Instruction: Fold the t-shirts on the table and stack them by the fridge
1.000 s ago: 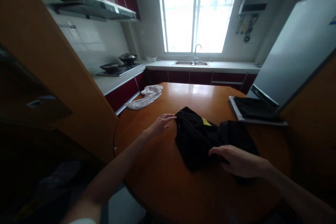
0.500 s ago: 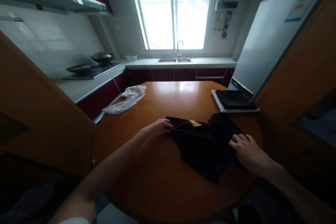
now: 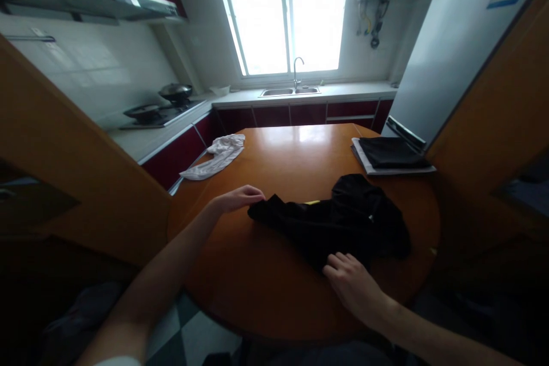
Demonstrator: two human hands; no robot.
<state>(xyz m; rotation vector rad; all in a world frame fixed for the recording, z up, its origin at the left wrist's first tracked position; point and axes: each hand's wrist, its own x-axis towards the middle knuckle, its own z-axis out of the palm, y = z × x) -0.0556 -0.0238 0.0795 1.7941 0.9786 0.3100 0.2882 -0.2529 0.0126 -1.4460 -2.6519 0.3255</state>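
A black garment (image 3: 343, 223) lies crumpled on the round wooden table (image 3: 240, 280), a bit of yellow showing at its upper edge. At the garment's left end, my left hand (image 3: 240, 199) has its fingers pressed together on the tip of the cloth. My right hand (image 3: 354, 283) is closed at the near edge of the garment, its fingers curled over the black fabric. The right part of the cloth is bunched up, with a small white spot on it.
A white cloth (image 3: 218, 157) lies at the table's far left edge. Folded black cloth (image 3: 386, 152) rests on a white item at the far right. Behind are a counter with a sink (image 3: 278, 92), a stove with pans (image 3: 175, 91) and a fridge (image 3: 450, 51).
My right hand has moved left and nearer, from the garment's right side to its near edge. My left hand has shifted left with the cloth's end. The garment is more bunched, and the view has tilted slightly.
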